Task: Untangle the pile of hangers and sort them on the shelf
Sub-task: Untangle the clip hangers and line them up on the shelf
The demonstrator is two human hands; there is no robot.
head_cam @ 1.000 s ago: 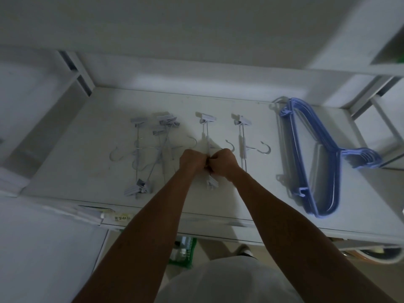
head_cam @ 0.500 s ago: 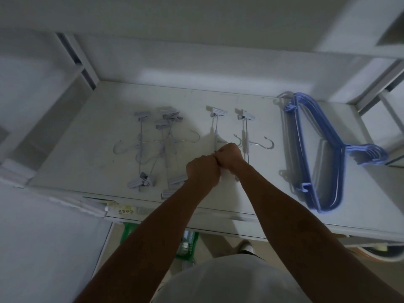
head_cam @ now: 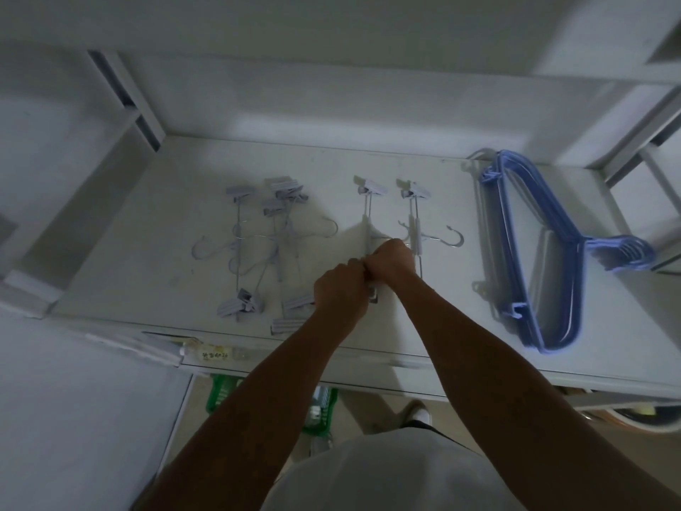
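Moved: vs. 1 s ago the left hand (head_cam: 341,289) has slid to the near end of the clip hanger (head_cam: 367,220); the right hand (head_cam: 394,258) stays at mid-bar.
L. grip: fingers curled tight round the hanger's near end, w/ the lower clip peeking out just beside the knuckles.
R. grip: curled on the bar approx. where the hook branches off; knuckles touch the other hand's.
Position: held hanger lies mid-shelf (head_cam: 368,156), far clip toward the back wall.
Neighbour: second clip hanger (head_cam: 417,230) just to the right, parallel, hook pointing right.
Left side: tangled pile (head_cam: 265,245) of clip hangers crossing one another, apart from both hands.
Right end: blue hangers (head_cam: 534,252) in a neat stack, hooks pointing right.
Below: green basket (head_cam: 221,396) under the shelf's front edge.
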